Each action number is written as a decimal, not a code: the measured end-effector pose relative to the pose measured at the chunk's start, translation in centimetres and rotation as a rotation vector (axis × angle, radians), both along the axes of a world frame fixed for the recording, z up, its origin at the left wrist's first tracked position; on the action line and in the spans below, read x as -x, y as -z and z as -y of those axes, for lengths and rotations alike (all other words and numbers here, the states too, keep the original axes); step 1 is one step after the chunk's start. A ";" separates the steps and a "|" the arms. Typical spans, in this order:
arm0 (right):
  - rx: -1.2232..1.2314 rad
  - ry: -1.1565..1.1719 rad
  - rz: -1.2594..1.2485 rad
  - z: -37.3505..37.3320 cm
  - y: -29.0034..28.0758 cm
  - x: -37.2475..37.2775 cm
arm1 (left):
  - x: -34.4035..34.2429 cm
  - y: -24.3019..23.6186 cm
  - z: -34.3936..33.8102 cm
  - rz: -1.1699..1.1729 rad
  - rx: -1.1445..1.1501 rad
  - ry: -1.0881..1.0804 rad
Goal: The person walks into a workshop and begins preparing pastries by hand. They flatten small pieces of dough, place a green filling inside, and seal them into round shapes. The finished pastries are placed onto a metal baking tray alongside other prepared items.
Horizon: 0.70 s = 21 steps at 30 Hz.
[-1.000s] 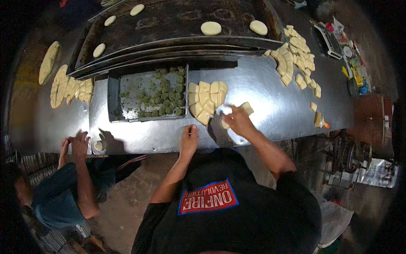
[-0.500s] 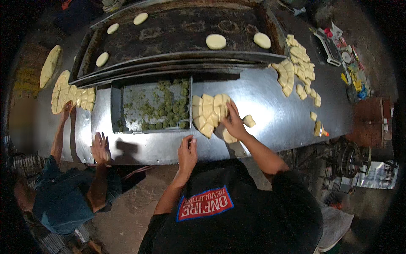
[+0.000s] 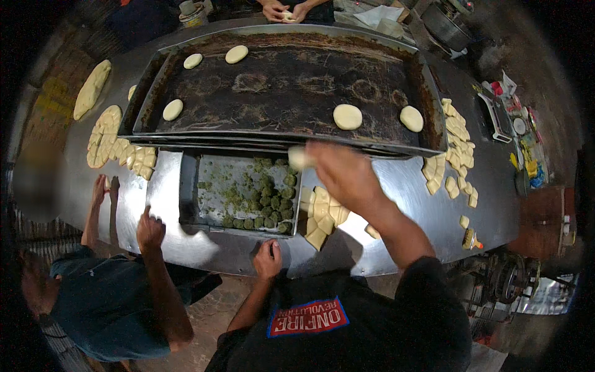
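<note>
My right hand (image 3: 338, 170), blurred, grips a pale piece of dough (image 3: 300, 158) over the front rim of the stacked dark baking trays (image 3: 282, 136). My left hand (image 3: 266, 260) is curled closed at the table's front edge, just below a metal tray (image 3: 186, 192) of green balls (image 3: 268, 201); what it holds, if anything, is hidden. To the right of that tray lies cut dough (image 3: 325, 217), partly behind my right arm. Several flat dough rounds (image 3: 347, 116) rest on the top baking tray.
A co-worker (image 3: 118, 304) works at my left beside more cut dough (image 3: 108, 133) and a long loaf (image 3: 92, 90). Another person's hands (image 3: 273, 10) hold dough at the far side. A brush (image 3: 471, 239), more pieces (image 3: 455, 142) and assorted items (image 3: 530, 155) are on the right.
My right hand has moved from the cut dough up and forward to the baking trays, carrying a piece. The view has tilted upward, revealing hands opposite. The co-worker's hands have shifted.
</note>
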State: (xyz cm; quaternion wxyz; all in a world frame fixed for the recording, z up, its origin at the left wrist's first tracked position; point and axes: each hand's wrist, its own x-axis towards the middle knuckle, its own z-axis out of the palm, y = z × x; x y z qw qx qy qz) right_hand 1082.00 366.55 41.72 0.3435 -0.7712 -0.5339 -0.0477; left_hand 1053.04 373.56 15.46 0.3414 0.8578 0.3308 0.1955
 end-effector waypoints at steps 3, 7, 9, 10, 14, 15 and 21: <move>0.124 0.151 0.043 -5.7 -1.0 -5.5 | 0.0 1.4 0.0 -0.080 0.084 0.022; 0.370 0.100 -0.015 -8.0 1.1 -6.7 | 1.2 3.0 0.3 -0.066 -0.008 -0.058; 0.025 0.109 0.101 -6.0 0.1 -6.3 | 0.7 2.8 0.1 0.051 -0.179 -0.017; -0.059 0.108 -0.039 -4.5 -0.5 -5.5 | 0.7 2.7 0.2 0.100 -0.254 0.015; 0.006 0.184 -0.337 5.1 4.9 -1.4 | 0.0 1.0 0.6 -0.011 0.046 -0.025; 0.247 0.136 -0.339 7.7 7.2 -0.5 | -0.1 0.9 0.4 0.028 0.042 -0.007; 0.637 0.260 -0.172 24.4 18.5 7.3 | -0.3 -1.8 -0.2 -0.006 0.097 0.054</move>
